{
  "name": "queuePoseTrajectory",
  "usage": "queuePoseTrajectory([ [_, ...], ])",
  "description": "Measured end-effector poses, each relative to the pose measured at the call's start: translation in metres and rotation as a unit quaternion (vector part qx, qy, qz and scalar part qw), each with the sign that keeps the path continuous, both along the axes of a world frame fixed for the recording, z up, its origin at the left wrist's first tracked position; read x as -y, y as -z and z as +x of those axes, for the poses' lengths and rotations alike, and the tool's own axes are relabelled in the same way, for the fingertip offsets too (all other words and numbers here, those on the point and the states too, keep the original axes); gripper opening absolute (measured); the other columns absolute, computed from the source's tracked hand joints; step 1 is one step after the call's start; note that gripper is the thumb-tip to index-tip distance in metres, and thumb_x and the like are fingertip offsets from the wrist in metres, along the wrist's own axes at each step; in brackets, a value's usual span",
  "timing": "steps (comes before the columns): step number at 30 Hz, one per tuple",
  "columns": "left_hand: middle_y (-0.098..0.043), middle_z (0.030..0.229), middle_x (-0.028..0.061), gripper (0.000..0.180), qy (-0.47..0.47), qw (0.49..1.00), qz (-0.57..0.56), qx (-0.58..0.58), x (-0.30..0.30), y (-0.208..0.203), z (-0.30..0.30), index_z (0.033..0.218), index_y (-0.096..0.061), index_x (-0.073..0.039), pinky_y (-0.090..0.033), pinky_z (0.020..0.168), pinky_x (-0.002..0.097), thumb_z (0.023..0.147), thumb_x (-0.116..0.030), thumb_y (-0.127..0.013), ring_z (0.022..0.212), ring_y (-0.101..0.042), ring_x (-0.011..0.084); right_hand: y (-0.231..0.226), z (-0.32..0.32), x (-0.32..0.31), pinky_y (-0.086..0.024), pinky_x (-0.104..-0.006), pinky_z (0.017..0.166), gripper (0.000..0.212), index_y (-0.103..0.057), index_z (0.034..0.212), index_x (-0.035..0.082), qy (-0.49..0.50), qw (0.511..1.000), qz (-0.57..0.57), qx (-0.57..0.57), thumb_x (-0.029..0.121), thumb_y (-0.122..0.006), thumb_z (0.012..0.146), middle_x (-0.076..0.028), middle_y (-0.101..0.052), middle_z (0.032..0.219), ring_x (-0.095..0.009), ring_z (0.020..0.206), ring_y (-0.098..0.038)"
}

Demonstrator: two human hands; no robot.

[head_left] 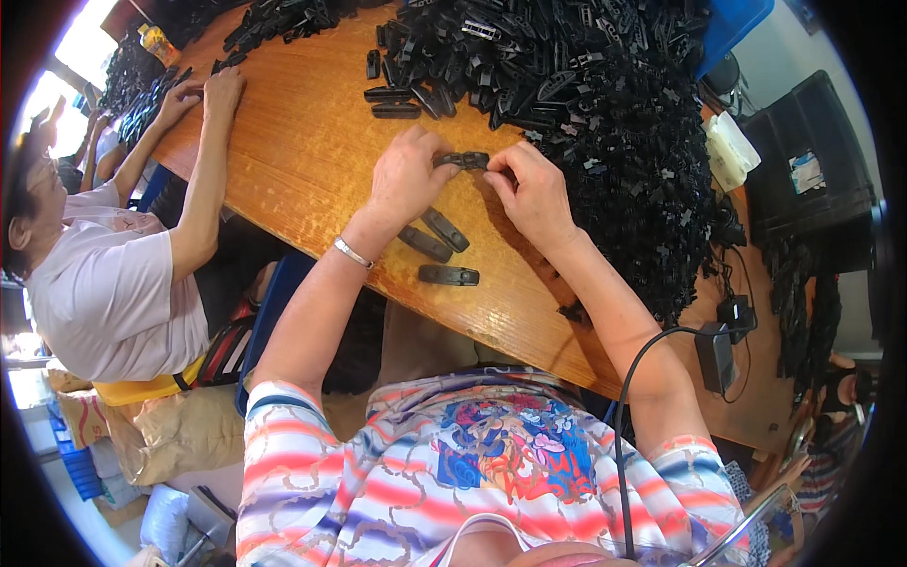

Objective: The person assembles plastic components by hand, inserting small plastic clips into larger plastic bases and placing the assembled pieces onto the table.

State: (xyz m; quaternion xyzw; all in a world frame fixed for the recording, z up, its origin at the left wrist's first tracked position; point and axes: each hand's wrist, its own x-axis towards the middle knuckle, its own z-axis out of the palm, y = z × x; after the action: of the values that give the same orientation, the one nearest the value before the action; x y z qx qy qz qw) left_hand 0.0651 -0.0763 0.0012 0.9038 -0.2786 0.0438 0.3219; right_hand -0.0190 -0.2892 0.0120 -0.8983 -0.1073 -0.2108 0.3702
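Fingers [441, 161] of the left hand [402, 178] pinch a dark, elongated plastic clip [464, 160] by its left end. The right hand [539, 189] has its fingers curled in at the right end of this held clip, touching it; whether they grip it I cannot tell. The held clip is above the worktop [302, 132], roughly level. A metal bracelet [353, 252] circles the left wrist, below and left of the held clip.

Nearer the wearer than the held clip lie three loose dark clips: two slanting side by side [433, 236], and one lying crosswise [449, 275] closer to the worktop's edge. Beyond the held clip, a few single black clips [395, 111] lie beside a large heap of black plastic parts [614, 161], which spreads far to its right. Farther right and nearer the wearer than the held clip stands a dark box-shaped device [718, 359] with cables. Well to the held clip's left, a co-worker in a pale shirt [113, 293] reaches over the worktop toward more dark parts [156, 99].
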Motion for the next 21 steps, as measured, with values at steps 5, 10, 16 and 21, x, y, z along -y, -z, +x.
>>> queuePoseTrajectory([
  [5,-0.071,0.112,0.0122,0.027,0.032,0.999,-0.021,0.02,0.002,0.008,0.001,0.116,-0.081,-0.008,-0.056,0.096,0.0458,0.091,-0.019,-0.087,0.112,-0.068,0.0349,0.017,0.018,0.001,-0.057,-0.0464,0.076,0.017,-0.07,0.097,0.004,-0.002,1.0,0.003,0.02,0.003,-0.083,0.088,-0.013,-0.069,0.095,-0.038,0.089,-0.071],
  [10,-0.07,0.114,0.0099,0.026,0.021,0.999,-0.028,0.015,0.001,0.011,0.001,0.117,-0.082,-0.01,-0.056,0.096,0.0441,0.092,-0.016,-0.087,0.112,-0.068,0.0328,0.018,0.017,0.001,-0.057,-0.0459,0.077,0.016,-0.071,0.096,0.004,-0.009,1.0,0.016,0.01,0.002,-0.084,0.087,-0.012,-0.069,0.095,-0.038,0.09,-0.072],
  [16,-0.071,0.113,0.0084,0.023,0.016,0.998,-0.056,-0.009,0.001,0.013,0.0,0.111,-0.083,-0.013,-0.056,0.098,0.046,0.089,-0.017,-0.089,0.115,-0.067,0.0332,0.018,0.018,0.004,-0.057,-0.045,0.076,0.016,-0.072,0.096,0.005,-0.016,1.0,0.016,-0.006,0.003,-0.085,0.086,-0.012,-0.069,0.095,-0.037,0.09,-0.072],
  [21,-0.071,0.112,0.0082,0.027,0.015,0.999,-0.036,0.018,0.0,0.012,-0.002,0.117,-0.082,-0.012,-0.056,0.095,0.0423,0.092,-0.019,-0.088,0.112,-0.069,0.0301,0.018,0.018,0.004,-0.057,-0.0438,0.076,0.015,-0.073,0.096,0.004,-0.019,1.0,0.02,-0.013,0.003,-0.085,0.088,-0.013,-0.069,0.094,-0.035,0.086,-0.072],
])
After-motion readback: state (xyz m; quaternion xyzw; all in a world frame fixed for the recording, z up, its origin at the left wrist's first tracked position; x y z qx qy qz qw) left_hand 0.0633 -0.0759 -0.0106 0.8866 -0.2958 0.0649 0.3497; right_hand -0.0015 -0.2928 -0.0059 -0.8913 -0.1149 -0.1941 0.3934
